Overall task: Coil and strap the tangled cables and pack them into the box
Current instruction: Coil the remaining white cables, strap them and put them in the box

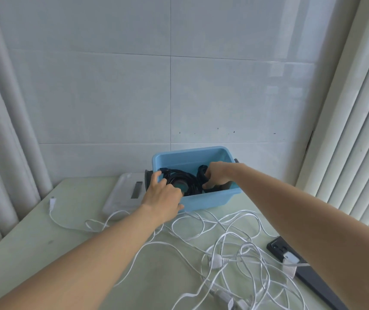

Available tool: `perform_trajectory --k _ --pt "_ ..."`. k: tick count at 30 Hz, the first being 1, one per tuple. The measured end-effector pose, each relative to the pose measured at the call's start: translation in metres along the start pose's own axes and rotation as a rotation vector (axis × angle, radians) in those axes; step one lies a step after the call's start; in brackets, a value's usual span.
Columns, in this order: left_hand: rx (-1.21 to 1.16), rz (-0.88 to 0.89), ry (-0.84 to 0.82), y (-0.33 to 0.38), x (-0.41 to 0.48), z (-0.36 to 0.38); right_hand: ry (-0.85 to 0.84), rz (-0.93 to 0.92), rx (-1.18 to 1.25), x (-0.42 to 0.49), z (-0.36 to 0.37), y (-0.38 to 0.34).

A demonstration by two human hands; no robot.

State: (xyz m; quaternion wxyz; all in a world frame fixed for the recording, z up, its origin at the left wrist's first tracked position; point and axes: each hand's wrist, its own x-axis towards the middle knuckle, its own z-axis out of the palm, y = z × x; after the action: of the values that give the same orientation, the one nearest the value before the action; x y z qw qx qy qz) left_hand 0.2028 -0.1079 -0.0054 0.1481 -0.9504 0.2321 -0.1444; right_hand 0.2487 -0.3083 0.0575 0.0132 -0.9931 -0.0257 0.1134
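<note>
While white cables (216, 261) sprawl on table (33, 231), left hand (163, 194) and right hand (218, 175) each clutch black coil (190, 179) inside blue box (206, 200).

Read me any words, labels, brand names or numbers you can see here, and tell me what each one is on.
No text can be read. The blue box shows no print; the grey patch on the white lid and the black power strip carry no marks clear enough to read.
</note>
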Motion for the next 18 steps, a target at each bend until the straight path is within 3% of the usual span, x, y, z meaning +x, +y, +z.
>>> perform_trajectory --k 4,9,18 --pt "-0.004 0.02 -0.031 -0.004 -0.001 0.002 0.004 -0.036 0.056 -0.021 -0.013 0.006" --pt "-0.044 -0.02 -0.035 -0.013 0.001 -0.017 0.21 -0.152 -0.036 -0.083 -0.014 0.008" --pt "-0.325 -0.103 0.054 -0.003 -0.042 -0.052 0.402 -0.187 0.328 -0.182 0.022 0.03"
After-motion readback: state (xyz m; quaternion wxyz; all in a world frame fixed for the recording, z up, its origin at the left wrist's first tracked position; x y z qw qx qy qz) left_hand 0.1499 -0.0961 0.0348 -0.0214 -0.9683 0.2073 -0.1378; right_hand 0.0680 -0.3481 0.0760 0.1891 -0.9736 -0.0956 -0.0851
